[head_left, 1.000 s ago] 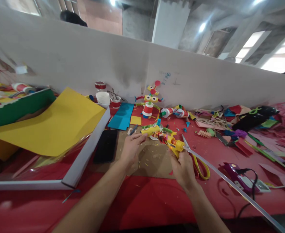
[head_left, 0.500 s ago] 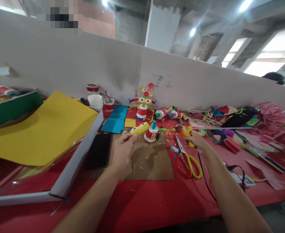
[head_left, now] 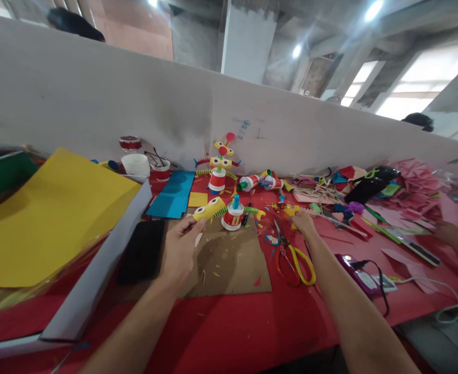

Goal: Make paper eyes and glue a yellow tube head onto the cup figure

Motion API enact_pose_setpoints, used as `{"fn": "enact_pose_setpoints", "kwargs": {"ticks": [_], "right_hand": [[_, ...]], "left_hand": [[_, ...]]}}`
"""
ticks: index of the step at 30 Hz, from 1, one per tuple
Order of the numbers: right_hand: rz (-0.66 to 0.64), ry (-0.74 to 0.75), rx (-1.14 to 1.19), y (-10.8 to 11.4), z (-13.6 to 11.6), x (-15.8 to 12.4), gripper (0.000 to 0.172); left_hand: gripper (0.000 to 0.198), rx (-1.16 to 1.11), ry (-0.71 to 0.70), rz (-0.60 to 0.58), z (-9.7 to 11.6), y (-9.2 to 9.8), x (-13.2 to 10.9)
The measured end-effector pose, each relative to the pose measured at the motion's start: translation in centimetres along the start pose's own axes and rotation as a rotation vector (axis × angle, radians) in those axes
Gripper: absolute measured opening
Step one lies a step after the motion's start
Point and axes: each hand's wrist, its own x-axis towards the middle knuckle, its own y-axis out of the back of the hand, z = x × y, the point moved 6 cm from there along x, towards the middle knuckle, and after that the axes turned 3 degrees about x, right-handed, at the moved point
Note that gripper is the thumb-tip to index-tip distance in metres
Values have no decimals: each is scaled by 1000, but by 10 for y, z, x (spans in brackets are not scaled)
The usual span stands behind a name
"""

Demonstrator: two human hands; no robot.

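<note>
My left hand [head_left: 184,241] pinches a yellow paper tube [head_left: 208,209] with googly eyes, above the brown cardboard mat [head_left: 232,267]. Just right of the tube stands a red-and-white paper cup body [head_left: 232,220] with a blue spring on top and green folded-paper arms. My right hand [head_left: 303,224] is closed around a yellow glue gun [head_left: 292,210], partly hidden by the fingers. Scissors [head_left: 303,267] with red and yellow handles lie below that hand. A finished cup figure [head_left: 217,179] with eyes and a red nose stands behind.
At left, a white-edged box [head_left: 96,270] holds a yellow sheet [head_left: 57,223]; a black phone [head_left: 142,252] lies beside it. Blue paper [head_left: 172,195] and more cup figures [head_left: 260,183] sit behind. A purple device [head_left: 355,272] with cables and another person's hand [head_left: 449,234] are at right.
The glue gun has moved away from the cup body's right paper arm, whose yellow end now shows. My left hand still holds the eyed tube. The view has shifted slightly.
</note>
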Motion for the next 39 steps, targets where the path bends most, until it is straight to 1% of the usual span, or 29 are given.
{"fn": "enact_pose_setpoints", "kwargs": {"ticks": [2, 3, 5, 7, 9, 11, 12, 13, 14, 16, 18, 20, 23, 25, 27, 29, 30, 31, 34, 36, 39], "right_hand": [[41, 4, -45, 5, -2, -5, 24], [66, 12, -57, 7, -5, -8, 19], [105, 59, -52, 13, -20, -17, 8], [88, 140, -5, 16, -46, -28, 17], [-18, 262, 109, 15, -84, -43, 25], [-240, 461, 436, 11, -130, -64, 31], [-325, 513, 531, 11, -149, -74, 31], [-422, 548, 579, 8, -165, -84, 32], [-483, 568, 624, 7, -178, -92, 33], [-606, 562, 685, 2, -193, -102, 35], [-692, 537, 733, -4, -197, -105, 38], [-722, 530, 764, -8, -196, -103, 38], [-690, 558, 779, -13, -191, -94, 36], [-641, 557, 793, -16, -186, -86, 33], [-572, 538, 829, -20, -181, -76, 32], [-501, 521, 868, -24, -176, -66, 33], [-470, 516, 881, -26, -174, -62, 34], [-445, 512, 889, -29, -172, -58, 34], [-406, 490, 905, -39, -168, -49, 34], [-408, 472, 923, -44, -167, -47, 33], [-426, 463, 939, -50, -168, -46, 33]], "left_hand": [[17, 22, -59, 8, 5, 0, 0], [15, 49, -93, 17, 8, 0, -1], [12, 131, -158, 37, 16, -1, -4], [8, 228, -206, 46, 24, -3, -7], [7, 279, -223, 34, 29, -7, -10], [6, 283, -224, 10, 34, -12, -10], [6, 286, -224, -7, 36, -16, -10], [5, 296, -230, -21, 38, -19, -8], [5, 314, -242, -34, 41, -23, -6], [4, 341, -270, -52, 46, -30, 1], [5, 340, -290, -75, 51, -36, 8], [6, 331, -305, -116, 54, -44, 15], [6, 331, -322, -153, 56, -55, 22], [9, 291, -306, -180, 53, -61, 26], [25, 214, -272, -184, 45, -63, 31], [47, 181, -244, -136, 34, -63, 39], [55, 200, -235, -103, 28, -62, 43], [58, 238, -222, -93, 21, -63, 47], [59, 338, -176, -134, 1, -73, 59], [62, 338, -165, -146, -6, -80, 65], [64, 322, -146, -142, -13, -87, 72]]}}
